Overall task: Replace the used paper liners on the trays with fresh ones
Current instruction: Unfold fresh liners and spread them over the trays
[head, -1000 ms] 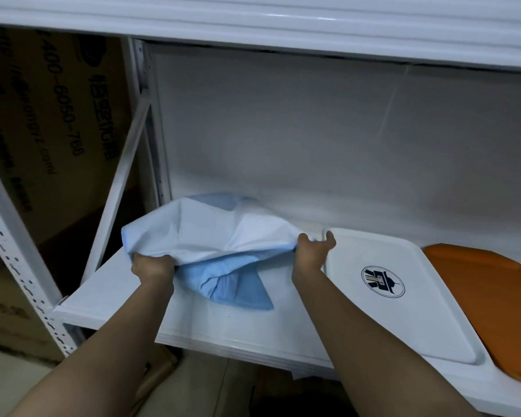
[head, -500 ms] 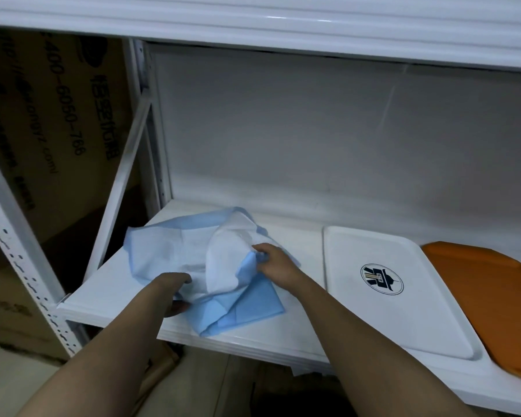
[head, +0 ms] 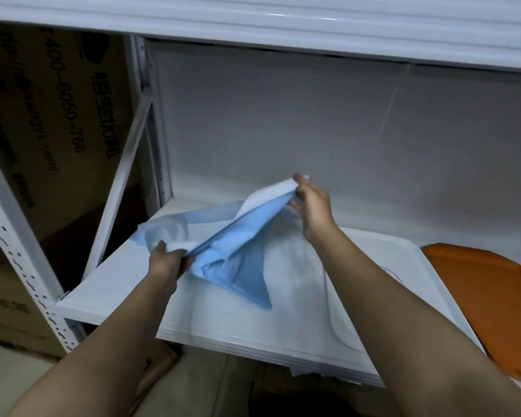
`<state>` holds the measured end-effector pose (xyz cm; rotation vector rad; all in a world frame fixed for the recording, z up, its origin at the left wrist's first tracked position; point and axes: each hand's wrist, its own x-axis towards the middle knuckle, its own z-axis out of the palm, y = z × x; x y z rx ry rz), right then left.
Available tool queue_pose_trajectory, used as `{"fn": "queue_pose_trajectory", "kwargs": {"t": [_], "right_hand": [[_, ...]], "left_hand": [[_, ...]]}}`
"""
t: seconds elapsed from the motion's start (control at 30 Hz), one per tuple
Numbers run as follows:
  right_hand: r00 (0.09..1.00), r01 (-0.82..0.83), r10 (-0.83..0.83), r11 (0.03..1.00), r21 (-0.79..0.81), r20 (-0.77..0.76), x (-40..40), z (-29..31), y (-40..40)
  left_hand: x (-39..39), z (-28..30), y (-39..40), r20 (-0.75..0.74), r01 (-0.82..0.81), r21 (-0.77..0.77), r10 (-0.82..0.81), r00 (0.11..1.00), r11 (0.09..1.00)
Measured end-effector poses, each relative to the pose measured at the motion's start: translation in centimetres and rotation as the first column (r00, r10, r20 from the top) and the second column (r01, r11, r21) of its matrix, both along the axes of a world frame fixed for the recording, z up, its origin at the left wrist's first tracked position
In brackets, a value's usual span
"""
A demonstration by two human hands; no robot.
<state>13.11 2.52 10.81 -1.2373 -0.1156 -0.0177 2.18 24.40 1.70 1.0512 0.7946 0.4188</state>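
- Standing at far left: brown printed cardboard boxes behind a white perforated steel rack upright, with a diagonal brace beside it.
- White glossy shelf board carries everything; it looks smooth and hard.
- Left hand has its fingers curled round the lower bunched corner of the thin blue-and-white paper liner, low over the shelf.
- The liner is stretched diagonally between the hands, above the shelf's left half. One face is blue, the other white; a creased blue flap hangs down and touches the shelf.
- Handling, as a judgement: very light, limp, no stiffness, likely tears if yanked. It should be held at corners or edges with both hands spread so it opens flat; a mid-sheet grab will only crumple it.
- Right hand pinches the upper corner between thumb and fingers, raised well above the shelf.
- White rectangular plastic tray with rounded corners lies bare under the right forearm, its printed emblem mostly hidden. No liner on it yet.
- Orange plastic tray sits just beside it at far right, also bare, smooth, with a raised rim.
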Motion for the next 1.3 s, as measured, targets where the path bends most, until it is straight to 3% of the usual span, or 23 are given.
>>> {"fn": "queue_pose_trajectory", "kwargs": {"t": [0.17,0.3,0.43,0.53,0.6,0.67,0.77,0.83,0.87,0.9,0.97,1.1,1.2,1.3], "right_hand": [[0.932,0.224,-0.186,0.971,-0.089,0.312,-0.6,4.4,0.1],[0.806,0.417,-0.326,0.905,-0.083,0.495,-2.4,4.2,-0.4],[0.662,0.558,-0.341,0.819,-0.135,0.668,-3.3,0.9,-1.6],[0.612,0.659,-0.421,0.740,-0.137,0.669,-4.0,-1.6,-3.0],[0.615,0.695,-0.453,0.698,-0.172,0.646,-4.9,-3.3,-3.8],[0.678,0.670,-0.478,0.714,-0.204,0.558,-5.9,-4.9,-4.4],[0.725,0.672,-0.613,0.729,-0.130,0.316,-6.3,-6.4,-4.9],[0.694,0.720,-0.720,0.694,-0.018,-0.020,-5.3,-6.5,-5.4],[0.679,0.719,-0.699,0.695,0.008,-0.225,-4.7,-6.7,-5.7],[0.673,0.681,-0.621,0.732,0.009,-0.403,-4.3,-6.9,-6.1],[0.654,0.555,-0.449,0.831,-0.016,-0.609,-3.8,-7.7,-6.8],[0.744,0.165,-0.139,0.986,-0.021,-0.654,-4.0,-9.7,-6.9],[0.750,0.141,-0.064,0.988,0.065,-0.658,-4.5,-10.0,-6.7],[0.887,0.198,-0.195,0.980,-0.038,-0.418,-4.8,-8.7,-5.8]], "left_hand": [[-0.1,2.8,-0.5,0.193,-0.079,0.072,0.063,0.979,0.994],[-0.1,3.2,-0.7,0.345,-0.118,-0.006,0.113,0.932,0.993],[-0.4,1.4,-0.5,0.393,-0.142,-0.144,0.188,0.900,0.979],[-1.4,-0.5,-1.2,0.325,-0.190,-0.268,0.274,0.905,0.945],[-1.9,-2.0,-1.8,0.204,-0.296,-0.269,0.354,0.913,0.917],[-2.4,-3.6,-2.0,0.060,-0.405,-0.182,0.421,0.905,0.896],[-3.5,-5.9,-1.5,-0.084,-0.380,-0.020,0.377,0.922,0.925],[-4.0,-7.2,-0.7,-0.162,-0.287,0.058,0.293,0.942,0.956],[-4.2,-7.7,-0.4,-0.207,-0.230,0.089,0.244,0.947,0.969],[-4.5,-8.2,-0.1,-0.263,-0.161,0.135,0.192,0.945,0.978],[-4.8,-8.9,0.1,-0.368,-0.009,0.252,0.105,0.924,0.968],[-5.2,-8.1,-0.3,-0.517,0.132,0.360,0.080,0.852,0.923],[-5.4,-6.5,-1.7,-0.636,0.160,0.449,0.189,0.748,0.879],[-5.1,-6.6,-2.2,-0.635,0.374,0.666,0.226,0.739,0.646]]}}
